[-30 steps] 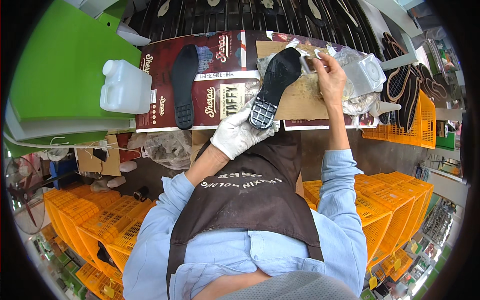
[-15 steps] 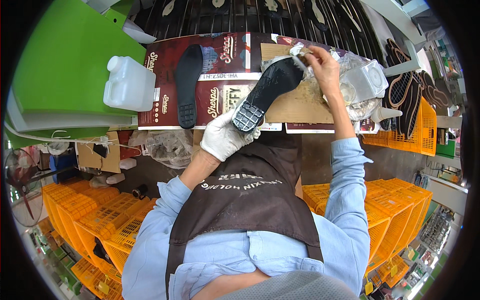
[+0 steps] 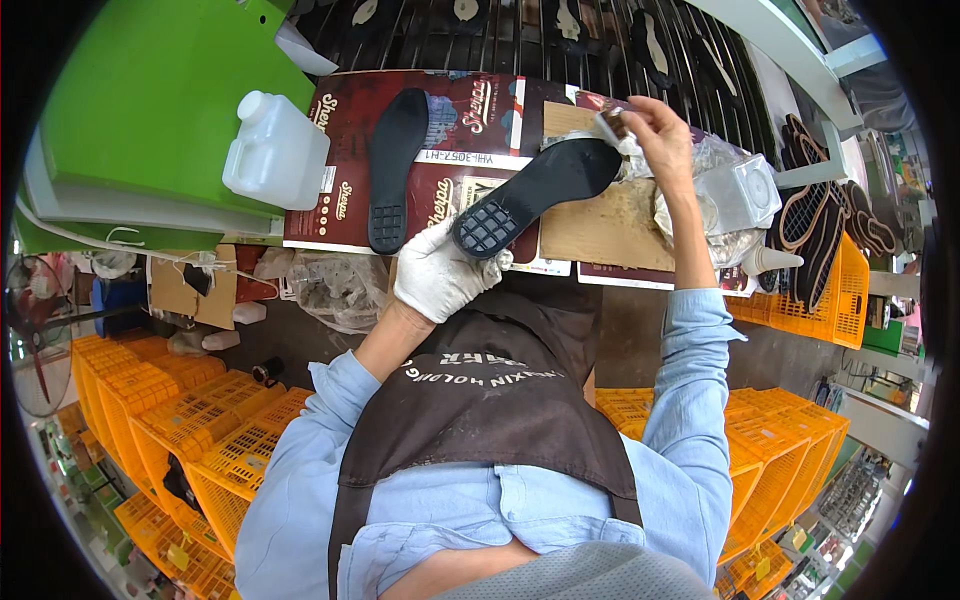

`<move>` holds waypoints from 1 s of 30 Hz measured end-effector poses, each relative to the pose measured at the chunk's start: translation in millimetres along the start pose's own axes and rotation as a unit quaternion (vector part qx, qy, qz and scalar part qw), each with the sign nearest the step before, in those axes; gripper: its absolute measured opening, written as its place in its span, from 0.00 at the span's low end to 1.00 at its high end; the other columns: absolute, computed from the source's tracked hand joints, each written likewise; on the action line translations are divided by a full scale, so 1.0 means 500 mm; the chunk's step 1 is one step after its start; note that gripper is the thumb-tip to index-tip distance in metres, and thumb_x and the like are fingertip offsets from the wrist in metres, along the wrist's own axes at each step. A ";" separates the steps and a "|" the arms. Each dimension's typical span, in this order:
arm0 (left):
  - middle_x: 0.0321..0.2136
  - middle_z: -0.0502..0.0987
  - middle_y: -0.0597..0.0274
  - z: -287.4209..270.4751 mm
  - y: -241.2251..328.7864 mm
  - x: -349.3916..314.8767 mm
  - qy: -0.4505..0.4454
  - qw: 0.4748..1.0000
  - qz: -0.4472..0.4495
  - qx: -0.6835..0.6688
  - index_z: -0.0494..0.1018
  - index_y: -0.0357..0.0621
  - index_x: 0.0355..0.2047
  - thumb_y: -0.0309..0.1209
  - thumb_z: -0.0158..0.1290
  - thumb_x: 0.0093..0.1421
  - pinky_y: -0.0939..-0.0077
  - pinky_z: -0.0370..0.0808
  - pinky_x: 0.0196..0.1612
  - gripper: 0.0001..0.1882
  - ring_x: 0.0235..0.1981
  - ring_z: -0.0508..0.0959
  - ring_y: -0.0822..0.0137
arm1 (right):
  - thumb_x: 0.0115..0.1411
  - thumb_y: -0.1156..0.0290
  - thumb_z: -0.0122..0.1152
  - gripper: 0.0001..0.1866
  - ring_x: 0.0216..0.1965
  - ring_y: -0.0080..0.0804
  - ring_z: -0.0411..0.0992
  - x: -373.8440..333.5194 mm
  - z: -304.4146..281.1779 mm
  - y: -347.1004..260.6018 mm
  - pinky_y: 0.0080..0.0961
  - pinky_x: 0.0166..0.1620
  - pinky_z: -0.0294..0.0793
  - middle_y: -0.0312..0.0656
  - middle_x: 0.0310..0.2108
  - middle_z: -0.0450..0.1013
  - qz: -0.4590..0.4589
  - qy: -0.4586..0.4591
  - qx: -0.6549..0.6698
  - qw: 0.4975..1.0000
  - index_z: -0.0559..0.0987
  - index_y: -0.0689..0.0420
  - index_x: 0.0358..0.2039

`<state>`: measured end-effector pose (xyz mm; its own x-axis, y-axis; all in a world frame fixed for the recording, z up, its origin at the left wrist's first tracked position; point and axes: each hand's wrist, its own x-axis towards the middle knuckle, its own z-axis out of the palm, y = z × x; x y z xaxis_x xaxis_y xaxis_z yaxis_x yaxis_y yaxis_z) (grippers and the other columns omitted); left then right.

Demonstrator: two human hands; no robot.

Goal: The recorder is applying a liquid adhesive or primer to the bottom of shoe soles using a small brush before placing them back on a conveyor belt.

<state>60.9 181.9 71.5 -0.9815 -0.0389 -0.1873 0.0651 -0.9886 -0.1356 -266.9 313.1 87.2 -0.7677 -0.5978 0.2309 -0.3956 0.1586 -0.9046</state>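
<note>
My left hand [image 3: 440, 275], in a white glove, is closed around the heel end of a black shoe sole [image 3: 545, 190]. The sole slants up to the right above the cardboard, its gridded heel hollows facing me. My bare right hand [image 3: 660, 140] pinches what looks like a small brush [image 3: 612, 123], brownish with a pale edge, just beyond the sole's toe. A second black sole [image 3: 394, 165] lies flat on the printed dark red cardboard [image 3: 345, 215] to the left.
A white plastic jug [image 3: 277, 150] stands at the left by a green panel [image 3: 150, 100]. At right are a clear plastic container [image 3: 738, 195], crumpled plastic and a white nozzle [image 3: 775, 260]. Behind, a rack of dark bars [image 3: 500, 50] carries more soles. Orange crates [image 3: 215, 430] flank me.
My right hand has lifted slightly with the brush, away from the sole's toe. The held sole has tilted and swung a little, and its bright shine no longer shows.
</note>
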 end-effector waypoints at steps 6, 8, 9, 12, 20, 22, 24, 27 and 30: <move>0.49 0.69 0.43 -0.011 0.008 -0.002 0.015 1.000 0.008 0.006 0.63 0.33 0.54 0.38 0.40 0.64 0.55 0.73 0.48 0.23 0.45 0.72 0.49 | 0.53 0.73 0.64 0.15 0.29 0.22 0.76 0.009 0.011 -0.002 0.20 0.35 0.75 0.43 0.29 0.78 -0.047 0.018 -0.177 0.983 0.78 0.62 0.42; 0.49 0.69 0.43 -0.009 0.006 0.000 0.002 1.000 0.009 0.004 0.64 0.33 0.53 0.38 0.40 0.64 0.55 0.73 0.48 0.23 0.45 0.72 0.50 | 0.55 0.75 0.63 0.15 0.30 0.21 0.75 0.014 0.009 -0.020 0.19 0.34 0.74 0.41 0.29 0.78 -0.024 0.021 -0.075 0.997 0.77 0.63 0.44; 0.48 0.69 0.43 -0.004 0.004 0.001 0.013 1.000 0.019 0.011 0.64 0.33 0.53 0.38 0.41 0.64 0.54 0.73 0.48 0.23 0.45 0.72 0.51 | 0.55 0.76 0.63 0.15 0.30 0.19 0.74 0.013 0.008 -0.031 0.18 0.34 0.74 0.40 0.29 0.78 -0.009 -0.038 -0.028 0.999 0.77 0.64 0.44; 0.47 0.70 0.45 -0.011 0.004 -0.001 0.022 0.999 0.024 0.020 0.65 0.34 0.53 0.38 0.41 0.65 0.54 0.73 0.48 0.22 0.45 0.73 0.52 | 0.55 0.77 0.62 0.14 0.30 0.17 0.72 -0.004 0.040 -0.070 0.16 0.35 0.72 0.37 0.28 0.77 0.006 -0.214 0.041 0.976 0.77 0.64 0.44; 0.46 0.72 0.47 0.006 0.003 0.000 0.036 0.998 0.044 0.033 0.65 0.36 0.53 0.37 0.40 0.65 0.53 0.74 0.48 0.21 0.44 0.74 0.55 | 0.55 0.77 0.62 0.18 0.31 0.19 0.73 0.003 0.046 -0.097 0.17 0.38 0.74 0.38 0.32 0.77 0.016 -0.193 0.059 0.979 0.76 0.63 0.47; 0.47 0.72 0.48 -0.004 0.007 0.001 0.018 0.999 0.028 0.026 0.65 0.36 0.53 0.37 0.40 0.65 0.54 0.74 0.47 0.21 0.45 0.74 0.55 | 0.55 0.78 0.62 0.19 0.33 0.18 0.73 -0.013 0.071 -0.120 0.16 0.38 0.74 0.37 0.33 0.77 -0.014 -0.299 0.031 0.954 0.75 0.62 0.48; 0.47 0.72 0.48 -0.003 0.007 0.001 0.010 0.999 0.022 0.041 0.65 0.37 0.54 0.37 0.41 0.65 0.54 0.74 0.47 0.21 0.45 0.74 0.55 | 0.55 0.77 0.62 0.18 0.33 0.19 0.74 -0.012 0.081 -0.111 0.17 0.38 0.74 0.38 0.32 0.77 -0.031 -0.290 -0.016 0.956 0.75 0.62 0.48; 0.47 0.72 0.48 0.015 0.001 0.003 0.006 0.998 0.021 0.057 0.65 0.37 0.54 0.37 0.41 0.65 0.54 0.74 0.47 0.21 0.45 0.74 0.54 | 0.56 0.76 0.60 0.17 0.30 0.21 0.75 0.022 0.067 -0.045 0.18 0.37 0.74 0.41 0.30 0.78 -0.058 -0.101 -0.031 0.993 0.76 0.63 0.47; 0.48 0.71 0.47 -0.002 0.008 -0.004 0.004 0.998 0.040 0.046 0.65 0.37 0.54 0.38 0.41 0.65 0.52 0.74 0.48 0.21 0.45 0.74 0.54 | 0.55 0.78 0.61 0.16 0.31 0.20 0.73 0.004 0.075 -0.122 0.17 0.37 0.73 0.38 0.28 0.76 -0.013 -0.221 0.067 0.973 0.76 0.64 0.46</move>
<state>63.4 178.2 70.2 -0.9724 -0.1178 -0.2014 0.1263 -0.9916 -0.0297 -225.3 272.8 129.2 -0.4548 -0.8845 0.1043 -0.3192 0.0526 -0.9462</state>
